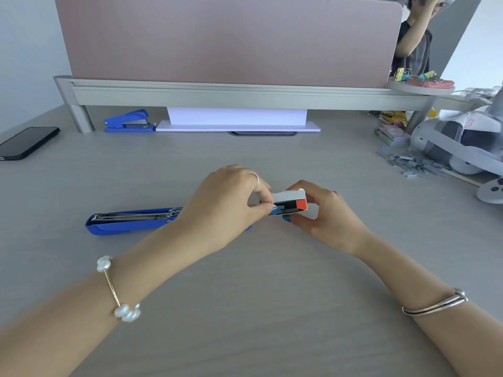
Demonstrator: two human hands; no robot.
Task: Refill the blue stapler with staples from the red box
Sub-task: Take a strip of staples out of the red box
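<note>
Nearest the camera, two bare forearms reach in over the grey table, a pearl bracelet on the left wrist and a silver bangle on the right. They meet at the middle of the table around the red box, a small carton with a grey top and a red end. The right hand is curled around its right end and grips it from the side and beneath. The left hand has its fingertips pinched together at the box's left end, where the opening seems to be; whether any staples are between them is hidden.

Just left of the hands, the blue stapler lies flat on the table, swung fully open, with its metal staple channel facing up and bare to view. Its right end passes under the left hand.

So the opening of the stapler looks done, and the step in hand is judged to be getting a strip out of the box. Seating the strip in the channel and closing the stapler are left.

Farther right, loose staple strips lie scattered. At the back, a second blue stapler sits under the shelf rail, beside a white stand, and a black phone lies at the far left.
</note>
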